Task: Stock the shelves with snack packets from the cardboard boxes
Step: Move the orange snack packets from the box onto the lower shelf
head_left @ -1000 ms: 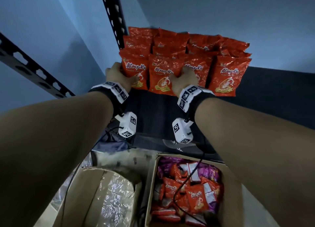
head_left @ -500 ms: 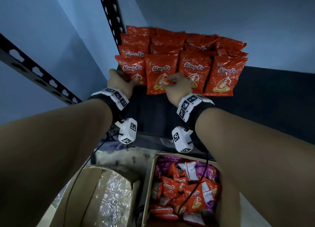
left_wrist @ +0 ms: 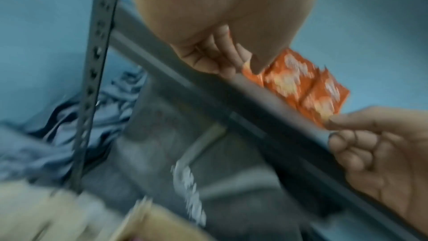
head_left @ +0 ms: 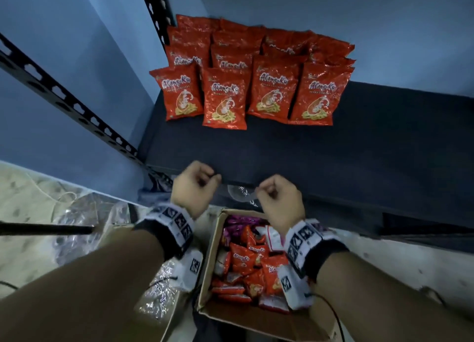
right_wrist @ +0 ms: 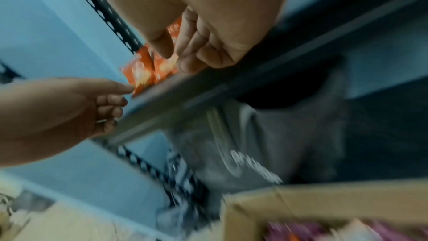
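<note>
Red snack packets (head_left: 251,85) stand in several overlapping rows at the back left of the dark shelf (head_left: 333,149); they show blurred in the left wrist view (left_wrist: 301,83) and the right wrist view (right_wrist: 148,67). My left hand (head_left: 195,185) and right hand (head_left: 277,200) hover side by side over the shelf's front edge, well short of the packets. Both hold nothing, with fingers loosely curled, as the wrist views confirm for the left hand (left_wrist: 215,52) and the right hand (right_wrist: 203,43). Below them an open cardboard box (head_left: 210,259) holds more red and purple packets (head_left: 251,262).
A perforated black upright (head_left: 156,10) stands at the shelf's back left corner against the blue wall. A second cardboard box with crinkled clear plastic (head_left: 159,290) sits left of the first. Loose plastic (head_left: 77,213) and a black bar (head_left: 46,230) lie on the floor at left.
Both hands have let go of the front-row packets and pulled back toward me to the shelf's front edge, above the box. The packets stay standing in their rows.
</note>
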Tool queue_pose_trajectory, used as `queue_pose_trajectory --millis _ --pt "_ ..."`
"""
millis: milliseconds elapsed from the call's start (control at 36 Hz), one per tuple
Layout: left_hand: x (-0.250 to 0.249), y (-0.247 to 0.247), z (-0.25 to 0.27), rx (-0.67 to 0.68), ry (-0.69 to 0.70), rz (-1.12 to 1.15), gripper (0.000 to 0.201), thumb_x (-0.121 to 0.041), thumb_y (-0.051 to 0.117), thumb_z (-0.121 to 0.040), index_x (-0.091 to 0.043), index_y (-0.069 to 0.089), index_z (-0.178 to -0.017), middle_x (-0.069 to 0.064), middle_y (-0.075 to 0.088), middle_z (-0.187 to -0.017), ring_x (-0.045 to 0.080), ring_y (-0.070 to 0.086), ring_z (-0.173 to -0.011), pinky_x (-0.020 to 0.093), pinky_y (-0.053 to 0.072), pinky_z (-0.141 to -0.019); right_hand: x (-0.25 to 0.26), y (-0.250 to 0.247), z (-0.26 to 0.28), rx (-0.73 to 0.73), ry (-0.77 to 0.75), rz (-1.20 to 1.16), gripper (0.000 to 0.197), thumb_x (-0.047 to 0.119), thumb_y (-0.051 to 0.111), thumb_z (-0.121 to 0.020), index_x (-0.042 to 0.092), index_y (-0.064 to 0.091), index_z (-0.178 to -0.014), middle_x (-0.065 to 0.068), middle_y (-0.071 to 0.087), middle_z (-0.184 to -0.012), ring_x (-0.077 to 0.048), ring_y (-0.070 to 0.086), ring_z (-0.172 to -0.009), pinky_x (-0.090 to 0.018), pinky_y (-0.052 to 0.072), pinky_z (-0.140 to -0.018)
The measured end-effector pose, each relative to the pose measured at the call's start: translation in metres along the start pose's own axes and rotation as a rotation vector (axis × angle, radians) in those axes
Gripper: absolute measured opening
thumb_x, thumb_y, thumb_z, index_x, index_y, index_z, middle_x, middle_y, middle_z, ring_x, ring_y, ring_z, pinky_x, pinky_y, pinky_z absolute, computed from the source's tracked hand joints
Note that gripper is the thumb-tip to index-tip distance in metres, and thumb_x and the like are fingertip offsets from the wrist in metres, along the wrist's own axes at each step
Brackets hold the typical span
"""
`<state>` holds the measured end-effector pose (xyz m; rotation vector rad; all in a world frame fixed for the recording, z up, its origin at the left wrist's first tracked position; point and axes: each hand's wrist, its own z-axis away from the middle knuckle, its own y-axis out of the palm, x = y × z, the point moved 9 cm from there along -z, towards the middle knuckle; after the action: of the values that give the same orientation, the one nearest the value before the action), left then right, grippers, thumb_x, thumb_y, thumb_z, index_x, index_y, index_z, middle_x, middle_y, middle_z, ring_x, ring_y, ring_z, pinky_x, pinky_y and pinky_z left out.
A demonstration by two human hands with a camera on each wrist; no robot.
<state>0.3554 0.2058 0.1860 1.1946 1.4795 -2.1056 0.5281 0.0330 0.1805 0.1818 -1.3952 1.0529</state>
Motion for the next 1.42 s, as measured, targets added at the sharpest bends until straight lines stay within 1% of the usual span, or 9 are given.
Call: queue_pose_trajectory --millis 278,389,556,611,722,806,1000,1111,1417 --pt "0.074 0.121 0.098 0.439 -0.201 -0.156 0.013 -0.033 0.075 -0.087 -0.028 0.063 -0.087 -0.011 0.067 -0.080 0.010 0.063 -0.080 0.029 0.053 -0.080 -0.171 0.006 0.069 0.264 0.329 0.255 0.010 0.035 0.072 -0.091 0.029 0.064 -0.088 0.012 0.067 -0.086 -0.011 0.065 -0.084 -0.019 0.043 -0.066" --pt "0.118 0.168 0.110 0.530 -0.201 -0.282 0.011 -0.036 0.072 -0.091 -0.030 0.063 -0.092 -0.014 0.062 -0.086 0.010 0.059 -0.086 0.022 0.042 -0.078 -0.239 0.015 0.082 0.394 0.470 0.301 0.020 0.039 0.073 -0.091 0.029 0.058 -0.081 0.007 0.066 -0.086 -0.007 0.059 -0.073 -0.018 0.043 -0.058" --pt "0.184 0.242 0.125 0.632 -0.234 -0.381 0.020 -0.038 0.068 -0.087 -0.034 0.057 -0.071 -0.004 0.069 -0.086 0.019 0.064 -0.083 0.027 0.043 -0.070 -0.331 0.034 0.081 0.364 0.569 0.322 0.019 0.039 0.076 -0.088 0.027 0.062 -0.088 0.000 0.070 -0.099 -0.015 0.062 -0.084 -0.029 0.054 -0.079" --pt "0.200 0.261 0.127 0.631 -0.250 -0.374 0.008 -0.038 0.068 -0.088 -0.034 0.063 -0.084 -0.009 0.066 -0.091 0.016 0.065 -0.089 0.024 0.042 -0.072 -0.359 0.045 0.080 0.359 0.616 0.291 0.020 0.038 0.077 -0.087 0.024 0.065 -0.095 0.000 0.070 -0.099 -0.016 0.064 -0.086 -0.030 0.055 -0.081" --pt "0.227 0.291 0.121 0.576 -0.280 -0.356 0.040 -0.032 0.074 -0.089 -0.021 0.062 -0.125 -0.001 0.063 -0.121 0.019 0.062 -0.107 0.030 0.049 -0.090 -0.399 0.067 0.066 0.326 0.618 0.292 0.036 0.039 0.078 -0.085 0.020 0.064 -0.112 0.003 0.064 -0.104 -0.019 0.061 -0.094 -0.035 0.054 -0.088" --pt "0.238 0.304 0.108 0.544 -0.267 -0.368 0.044 -0.025 0.068 -0.090 -0.030 0.053 -0.132 0.005 0.048 -0.137 0.024 0.053 -0.119 0.038 0.043 -0.108 -0.410 0.093 0.056 0.358 0.567 0.222 0.037 0.048 0.083 -0.079 0.025 0.069 -0.105 0.011 0.070 -0.093 -0.012 0.067 -0.085 -0.027 0.054 -0.074" --pt "0.245 0.337 0.068 0.685 0.042 -0.715 0.062 -0.026 0.058 -0.093 -0.049 0.040 -0.148 0.005 0.016 -0.159 0.033 0.011 -0.147 0.050 0.018 -0.124 -0.419 0.141 0.028 0.342 0.417 0.184 0.050 0.043 0.082 -0.077 0.026 0.059 -0.118 0.008 0.068 -0.113 -0.014 0.064 -0.099 -0.035 0.055 -0.090" --pt "0.254 0.345 0.054 0.711 0.078 -0.744 0.034 -0.024 0.060 -0.093 -0.036 0.067 -0.124 0.005 0.038 -0.150 0.031 0.023 -0.141 0.046 0.028 -0.120 -0.424 0.157 0.016 0.327 0.453 0.220 0.046 0.045 0.080 -0.080 0.025 0.056 -0.114 0.002 0.068 -0.115 -0.022 0.065 -0.107 -0.035 0.052 -0.092" --pt "0.207 0.284 0.070 0.660 0.050 -0.625 0.017 -0.034 0.067 -0.091 -0.024 0.075 -0.104 -0.002 0.061 -0.129 0.023 0.051 -0.124 0.032 0.036 -0.107 -0.373 0.108 0.037 0.268 0.447 0.241 0.030 0.033 0.071 -0.092 0.029 0.060 -0.119 0.007 0.070 -0.106 -0.018 0.066 -0.099 -0.039 0.055 -0.091"
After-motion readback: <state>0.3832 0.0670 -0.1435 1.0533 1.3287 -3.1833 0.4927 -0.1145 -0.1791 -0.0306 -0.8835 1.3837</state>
